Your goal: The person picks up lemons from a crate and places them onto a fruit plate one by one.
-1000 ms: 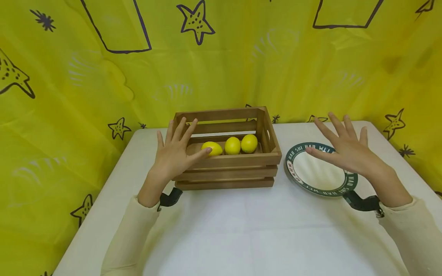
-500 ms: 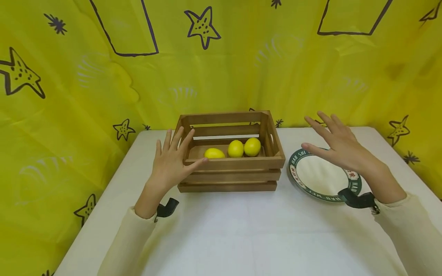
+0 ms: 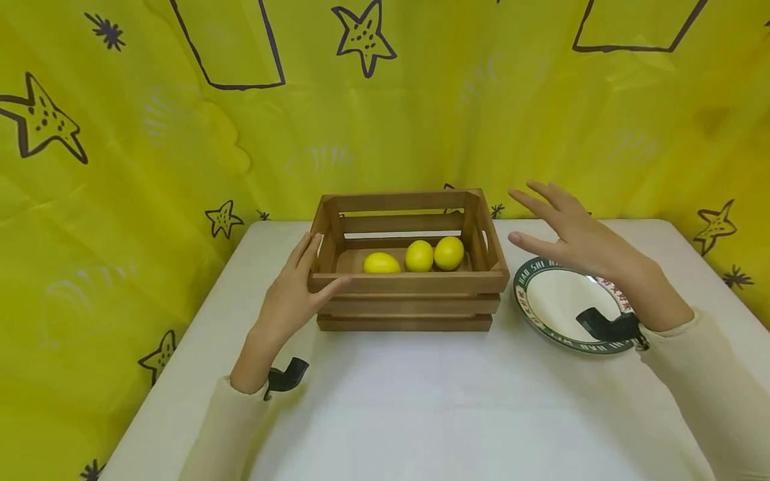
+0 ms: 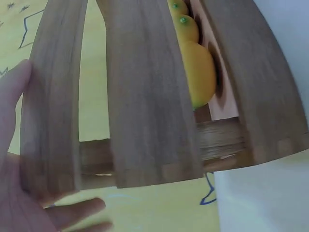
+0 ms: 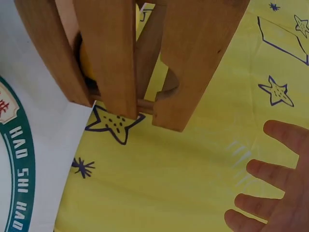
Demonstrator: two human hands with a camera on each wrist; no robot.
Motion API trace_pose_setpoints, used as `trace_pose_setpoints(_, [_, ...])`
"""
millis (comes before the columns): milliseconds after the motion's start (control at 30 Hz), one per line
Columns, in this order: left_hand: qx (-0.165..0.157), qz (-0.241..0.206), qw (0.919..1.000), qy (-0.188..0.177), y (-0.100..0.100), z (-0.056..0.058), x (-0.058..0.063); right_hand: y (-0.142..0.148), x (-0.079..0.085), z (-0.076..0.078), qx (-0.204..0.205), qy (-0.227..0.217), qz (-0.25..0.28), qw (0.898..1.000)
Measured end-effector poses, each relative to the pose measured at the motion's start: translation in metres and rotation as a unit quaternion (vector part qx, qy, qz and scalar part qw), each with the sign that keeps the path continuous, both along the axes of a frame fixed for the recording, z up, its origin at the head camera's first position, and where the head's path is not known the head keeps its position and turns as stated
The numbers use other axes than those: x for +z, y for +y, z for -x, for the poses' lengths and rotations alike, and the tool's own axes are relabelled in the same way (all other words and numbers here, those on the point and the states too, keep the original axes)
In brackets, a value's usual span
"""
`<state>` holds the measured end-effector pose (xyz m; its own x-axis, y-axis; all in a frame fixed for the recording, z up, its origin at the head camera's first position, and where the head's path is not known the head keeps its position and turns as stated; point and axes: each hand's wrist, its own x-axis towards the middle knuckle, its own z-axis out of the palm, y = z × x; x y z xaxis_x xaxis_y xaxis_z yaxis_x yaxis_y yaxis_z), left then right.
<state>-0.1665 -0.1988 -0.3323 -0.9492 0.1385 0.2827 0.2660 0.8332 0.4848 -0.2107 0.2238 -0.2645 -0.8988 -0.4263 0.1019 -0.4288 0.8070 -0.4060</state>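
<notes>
A slatted wooden crate [image 3: 409, 285] stands at the middle of the table, with three lemons [image 3: 419, 256] lying in a row inside it. My left hand [image 3: 289, 300] is at the crate's left front corner, its straight fingers along the left end and its thumb in front of the top slat. In the left wrist view the thumb lies right at the slat's edge. To the right of the crate my right hand [image 3: 577, 237] hovers in the air with fingers spread, holding nothing. It is apart from the crate's end panel [image 5: 178, 77] in the right wrist view.
Under my right hand and forearm lies a white plate [image 3: 559, 300] with a green lettered rim, right of the crate. A white cloth [image 3: 385, 414] covers the table. Behind it hangs a yellow curtain [image 3: 421, 120] printed with stars.
My left hand has turned and come to the crate's left front corner. The right hand has moved left, toward the crate's right end. The view has shifted slightly; crate, lemons and plate stay put.
</notes>
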Motion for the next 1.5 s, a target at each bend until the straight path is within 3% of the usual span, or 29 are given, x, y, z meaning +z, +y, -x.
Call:
trace_pose_setpoints(167, [-0.010, -0.095, 0.9954, 0.000, -0.004, -0.002, -0.007, -0.018, 0.011, 0.009, 0.030, 0.026, 0.005, 0.999])
trace_pose_setpoints(300, [-0.009, -0.127, 0.9918, 0.014, -0.009, -0.002, -0.008, -0.033, 0.021, 0.014, 0.050, 0.036, 0.006, 0.998])
trace_pose_setpoints(600, [-0.005, -0.154, 0.9880, 0.010, -0.016, 0.001, -0.005, -0.057, 0.037, 0.020, 0.084, 0.061, 0.004, 0.995])
trace_pose_setpoints(867, [-0.034, -0.191, 0.9810, 0.005, -0.012, 0.006, -0.005, -0.074, 0.042, 0.031, 0.114, 0.062, 0.032, 0.991])
trace_pose_setpoints(1500, [-0.036, -0.196, 0.9800, -0.003, -0.012, 0.009, -0.008, -0.119, 0.046, 0.061, 0.186, 0.077, 0.063, 0.978])
